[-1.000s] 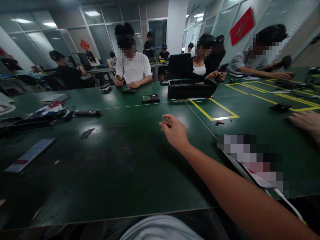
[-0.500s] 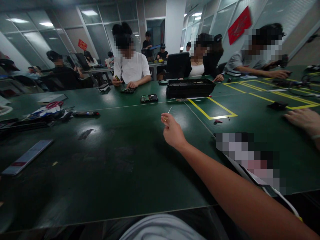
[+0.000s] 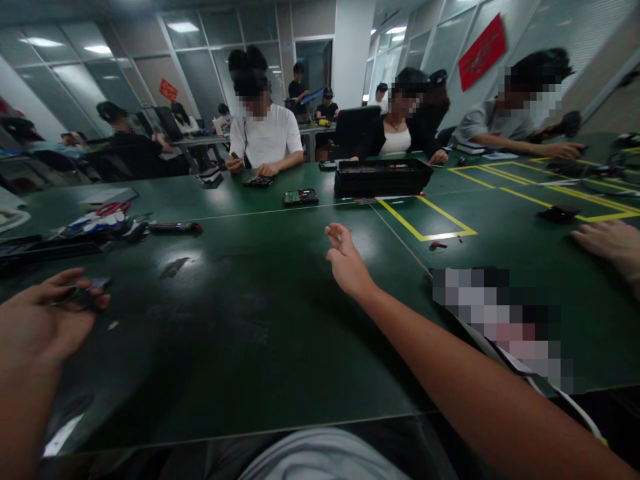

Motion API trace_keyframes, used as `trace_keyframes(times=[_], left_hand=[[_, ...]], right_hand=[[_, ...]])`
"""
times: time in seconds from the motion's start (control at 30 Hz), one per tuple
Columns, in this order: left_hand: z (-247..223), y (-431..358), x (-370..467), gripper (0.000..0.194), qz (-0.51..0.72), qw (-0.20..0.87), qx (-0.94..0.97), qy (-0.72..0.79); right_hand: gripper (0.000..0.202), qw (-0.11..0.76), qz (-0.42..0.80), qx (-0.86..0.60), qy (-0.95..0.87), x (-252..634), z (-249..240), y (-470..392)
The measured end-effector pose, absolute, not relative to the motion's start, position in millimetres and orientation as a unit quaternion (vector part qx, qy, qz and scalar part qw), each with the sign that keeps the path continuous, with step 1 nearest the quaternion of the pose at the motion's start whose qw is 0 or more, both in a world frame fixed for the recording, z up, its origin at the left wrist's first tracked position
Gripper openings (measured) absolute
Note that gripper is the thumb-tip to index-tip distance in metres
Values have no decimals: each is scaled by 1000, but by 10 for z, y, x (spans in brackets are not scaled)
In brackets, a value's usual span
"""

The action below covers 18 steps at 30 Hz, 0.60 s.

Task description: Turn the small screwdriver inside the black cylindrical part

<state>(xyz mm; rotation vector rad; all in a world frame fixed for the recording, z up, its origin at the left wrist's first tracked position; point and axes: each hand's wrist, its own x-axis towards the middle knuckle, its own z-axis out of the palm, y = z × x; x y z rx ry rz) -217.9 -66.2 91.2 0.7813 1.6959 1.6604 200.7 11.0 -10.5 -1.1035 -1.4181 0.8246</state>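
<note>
My left hand [image 3: 63, 317] is raised over the table's left side, its fingers curled around a small dark, shiny object [image 3: 75, 297] that is too blurred to name. Above the middle of the green table [image 3: 225, 373], my right hand [image 3: 345, 259] has bent fingers, with the thumb a little below the fingertips. Something small and brownish shows at those fingertips, but I cannot make it out. A green circuit board on a dark device [image 3: 301, 197] lies beyond my right hand, left of a long black open box [image 3: 383, 177].
A black pen-like tool [image 3: 174, 228] lies beside a pile of gloves and dark parts [image 3: 95, 223]. A pixelated flat item [image 3: 500, 327] rests right of my forearm. Another person's hand [image 3: 607, 241] lies at the right. Several people sit across the table.
My left hand has come into view at the left, holding the small object and covering the phone's place. The thin pale rod at my right fingertips no longer shows; those fingers look looser.
</note>
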Motion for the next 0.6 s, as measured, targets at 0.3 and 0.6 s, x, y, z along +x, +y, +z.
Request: trace_keyframes(times=[0.3, 0.6], left_hand=[[718, -158, -936, 58, 600, 460, 383, 531], [318, 80, -16, 44, 503, 478, 572, 438]], right_hand=[[114, 448, 368, -449, -679, 2000, -24, 0], [139, 390, 324, -444, -739, 1982, -28, -40]])
